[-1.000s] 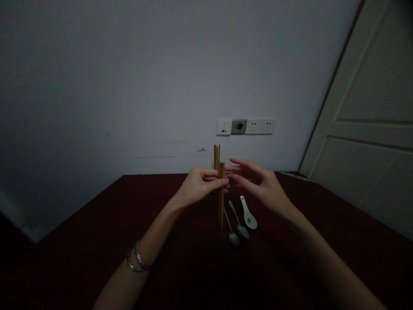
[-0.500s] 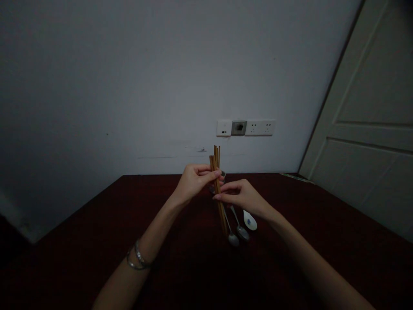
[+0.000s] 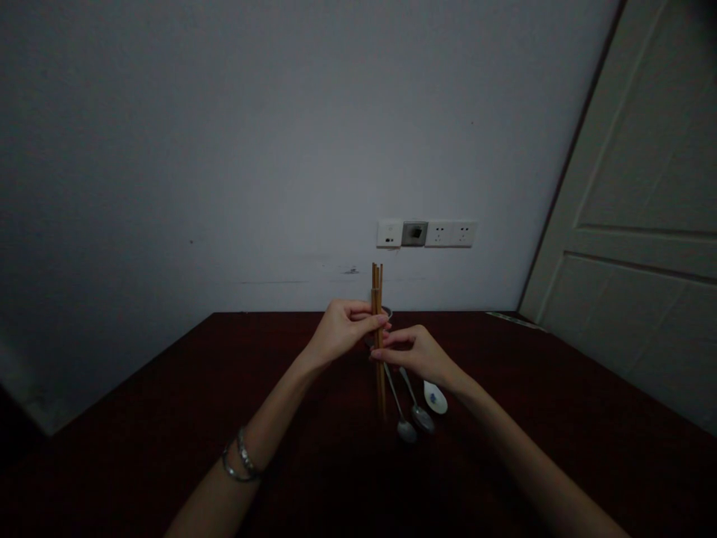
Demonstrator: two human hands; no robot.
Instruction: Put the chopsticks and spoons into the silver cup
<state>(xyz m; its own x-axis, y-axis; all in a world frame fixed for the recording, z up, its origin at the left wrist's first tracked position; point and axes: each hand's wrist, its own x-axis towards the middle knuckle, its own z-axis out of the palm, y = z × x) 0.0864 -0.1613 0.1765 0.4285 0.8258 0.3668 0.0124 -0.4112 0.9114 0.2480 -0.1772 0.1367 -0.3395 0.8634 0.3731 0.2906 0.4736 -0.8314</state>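
Wooden chopsticks [image 3: 382, 392] stand nearly upright in front of me, pinched near their upper part by my left hand [image 3: 343, 333]. Lower down, the thumb and fingertips of my right hand [image 3: 421, 357] close on the same chopsticks. Just behind my left fingers shows the rim of a round container [image 3: 388, 311], mostly hidden; more chopstick tips [image 3: 375, 273] rise beside it, and I cannot tell whether they stand in it. Below my right hand lie a long-handled metal spoon [image 3: 406, 431], a second metal spoon [image 3: 422, 420] and a white ceramic spoon [image 3: 435, 397] with a blue mark.
The dark red table [image 3: 269, 418] meets a pale wall [image 3: 269, 149] at its far edge. Wall sockets [image 3: 449, 234] sit above that edge. A panelled door [image 3: 644, 299] is on the right, and a flat strip [image 3: 515, 321] lies at the table's back right. The light is dim.
The held chopsticks have turned from leaning to almost vertical, their lower ends moving left, away from the spoons. Both hands keep their grip. The whole view has shifted slightly.
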